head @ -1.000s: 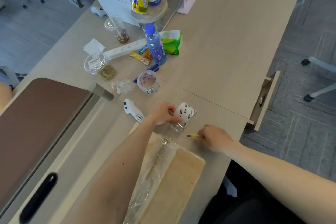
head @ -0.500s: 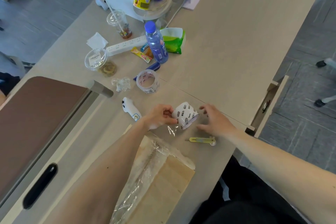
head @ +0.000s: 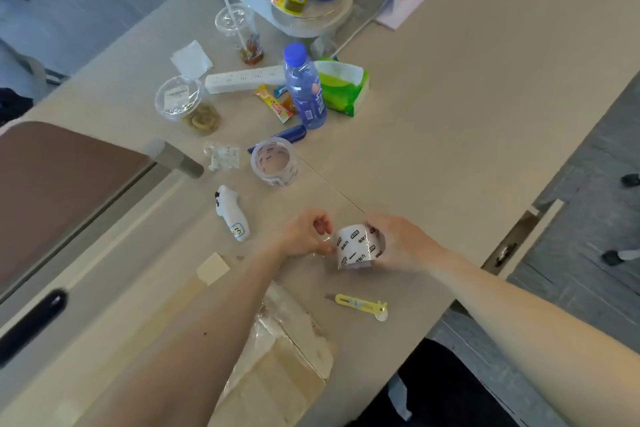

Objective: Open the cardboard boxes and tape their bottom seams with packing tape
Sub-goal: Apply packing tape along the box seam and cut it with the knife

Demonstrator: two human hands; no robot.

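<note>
Head view: the right hand (head: 398, 248) curls round the white-cored roll of clear packing tape (head: 356, 246). The left hand (head: 301, 239), just beside it, pinches its free end. The flattened brown cardboard box (head: 284, 378) lies nearer the person, under the left forearm.

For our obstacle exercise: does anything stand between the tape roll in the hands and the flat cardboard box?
Partly. Crumpled clear plastic covers the end of the cardboard box nearest the tape roll, and the left forearm crosses the box's left side. The yellow cutter lies on the desk just beside that path, not on it.
</note>
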